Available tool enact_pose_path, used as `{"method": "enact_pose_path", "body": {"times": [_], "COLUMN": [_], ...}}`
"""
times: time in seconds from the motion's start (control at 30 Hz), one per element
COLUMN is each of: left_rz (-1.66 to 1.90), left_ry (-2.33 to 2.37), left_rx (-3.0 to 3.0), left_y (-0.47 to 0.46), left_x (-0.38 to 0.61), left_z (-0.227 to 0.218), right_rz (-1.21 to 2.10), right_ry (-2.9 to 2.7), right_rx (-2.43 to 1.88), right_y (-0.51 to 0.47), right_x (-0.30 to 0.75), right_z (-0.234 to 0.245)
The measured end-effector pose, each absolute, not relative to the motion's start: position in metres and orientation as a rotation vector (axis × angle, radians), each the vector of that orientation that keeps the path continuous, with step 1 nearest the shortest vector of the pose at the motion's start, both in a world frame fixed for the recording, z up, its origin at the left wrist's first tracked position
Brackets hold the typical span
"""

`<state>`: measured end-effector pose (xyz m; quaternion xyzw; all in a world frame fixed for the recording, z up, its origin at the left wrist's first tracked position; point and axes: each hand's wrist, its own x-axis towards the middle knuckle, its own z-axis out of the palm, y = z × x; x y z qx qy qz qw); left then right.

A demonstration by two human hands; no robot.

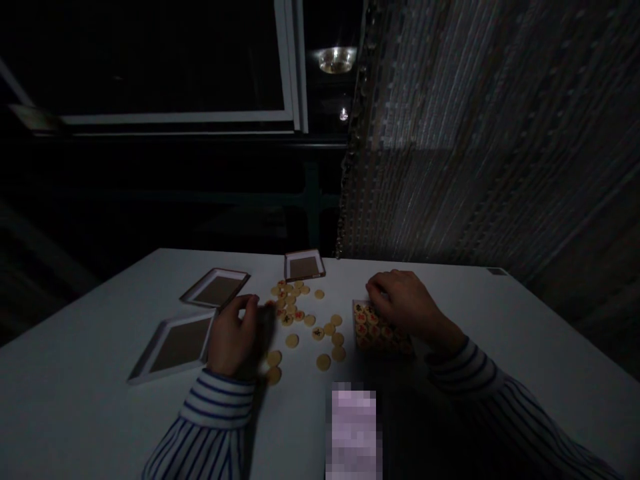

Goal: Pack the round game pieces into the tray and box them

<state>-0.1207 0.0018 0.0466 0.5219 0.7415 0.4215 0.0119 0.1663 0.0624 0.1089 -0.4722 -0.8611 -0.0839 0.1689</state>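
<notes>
Several round wooden game discs with red and black marks lie scattered in the middle of a white table. My left hand rests at their left edge, fingers curled toward one disc; whether it grips one is unclear. My right hand has its fingers bent over a small box packed with discs in rows. Both sleeves are striped.
Three shallow box trays lie on the table: one front left, one behind it, a smaller one at the back. A blurred pale patch sits near the front edge. A beaded curtain hangs at right, a dark window behind.
</notes>
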Motion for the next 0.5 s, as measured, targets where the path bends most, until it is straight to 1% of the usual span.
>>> {"method": "enact_pose_path", "body": {"times": [0.27,0.5], "left_rz": [1.399,1.531], "left_ry": [2.355,2.249], "left_rx": [1.564,1.402], "left_y": [-0.001,-0.001], "left_x": [-0.134,-0.136], "left_z": [0.052,0.058], "right_rz": [-0.176,-0.103], "right_ry": [-2.447,-2.553], "right_rx": [-1.288,-1.161], "right_y": [0.053,0.055], "right_x": [0.151,0.112], "right_z": [0.114,0.124]}}
